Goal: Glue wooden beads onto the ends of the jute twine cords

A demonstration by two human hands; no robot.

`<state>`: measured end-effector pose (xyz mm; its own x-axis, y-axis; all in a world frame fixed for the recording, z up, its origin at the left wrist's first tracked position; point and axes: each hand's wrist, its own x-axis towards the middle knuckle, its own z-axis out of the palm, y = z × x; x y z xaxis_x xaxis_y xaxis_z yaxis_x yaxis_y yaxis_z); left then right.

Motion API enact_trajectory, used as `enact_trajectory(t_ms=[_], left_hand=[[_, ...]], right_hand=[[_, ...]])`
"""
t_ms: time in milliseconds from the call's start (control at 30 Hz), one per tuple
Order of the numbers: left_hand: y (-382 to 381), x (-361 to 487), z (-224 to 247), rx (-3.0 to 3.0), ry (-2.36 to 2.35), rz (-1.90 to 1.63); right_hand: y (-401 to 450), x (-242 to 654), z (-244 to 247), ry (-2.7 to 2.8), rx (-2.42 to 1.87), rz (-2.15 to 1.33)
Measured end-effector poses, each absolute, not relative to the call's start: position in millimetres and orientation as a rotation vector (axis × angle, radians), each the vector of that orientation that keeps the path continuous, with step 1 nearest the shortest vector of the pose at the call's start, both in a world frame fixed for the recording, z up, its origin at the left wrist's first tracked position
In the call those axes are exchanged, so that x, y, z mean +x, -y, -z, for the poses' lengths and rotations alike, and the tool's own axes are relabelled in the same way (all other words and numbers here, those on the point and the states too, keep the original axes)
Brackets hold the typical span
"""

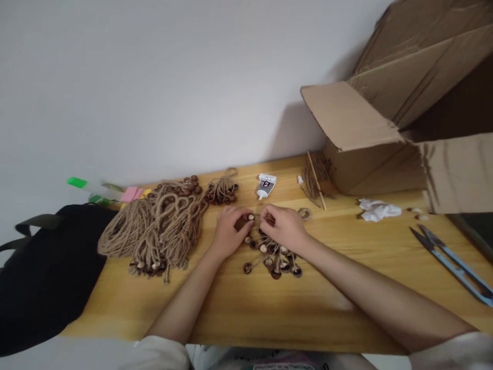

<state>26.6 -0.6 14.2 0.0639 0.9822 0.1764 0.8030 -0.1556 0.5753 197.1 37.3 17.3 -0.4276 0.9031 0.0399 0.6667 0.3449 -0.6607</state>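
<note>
By the left hand point(230, 229), a small brown piece point(251, 217) is pinched between thumb and fingertips, the rest of the fingers being curled inward. The right hand point(285, 225) is held just beside it, with thumb and forefinger brought close together; whether anything thin is gripped there cannot be told. The pinched piece is held up just above the wooden tabletop point(246, 313), at the far edge of a pile of corded pieces point(275, 257) that is partly covered by the right hand. It is small and rounded, with a dark brown rim and a pale, cream-coloured centre. In the pile, similar dark brown cup-like pieces can be seen on tan twine, some with pale centres, others dark and hollow. Beyond the hands a glue-like tube point(266, 186) is laid, white and grey, its white nozzle pointed toward the hands; a black patch with light characters is printed on it, but these are too small to be read with certainty. A large bundle of twine point(165, 221) is heaped to the left, and blue-handled snips point(454, 262) are laid to the right. Dark lettering point(252, 356) on the wearer's pale shirt is cut short and cannot be read.
</note>
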Motion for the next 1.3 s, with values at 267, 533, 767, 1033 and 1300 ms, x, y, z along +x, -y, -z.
enact_trajectory(t_ms=[267, 533, 767, 1033, 1300], left_hand=[[1.4, 27.6, -15.4, 2.013, -1.797, -0.743], [1.6, 27.0, -13.3, 2.034, -1.789, -0.759], [2.3, 27.4, -13.2, 2.020, -1.793, -0.743], [1.2, 27.4, -13.8, 2.033, -1.777, -0.758], [1.7, 26.7, -13.7, 2.044, -1.777, -0.734]], right_hand=[[-36.9, 197.4, -16.3, 2.236, -1.375, -0.763], [-36.4, 196.4, -19.8, 2.215, -1.406, -0.803], [-37.1, 197.5, -16.9, 2.264, -1.391, -0.768], [-36.8, 198.3, -19.5, 2.236, -1.360, -0.819], [-37.3, 197.8, -17.6, 2.231, -1.371, -0.784]])
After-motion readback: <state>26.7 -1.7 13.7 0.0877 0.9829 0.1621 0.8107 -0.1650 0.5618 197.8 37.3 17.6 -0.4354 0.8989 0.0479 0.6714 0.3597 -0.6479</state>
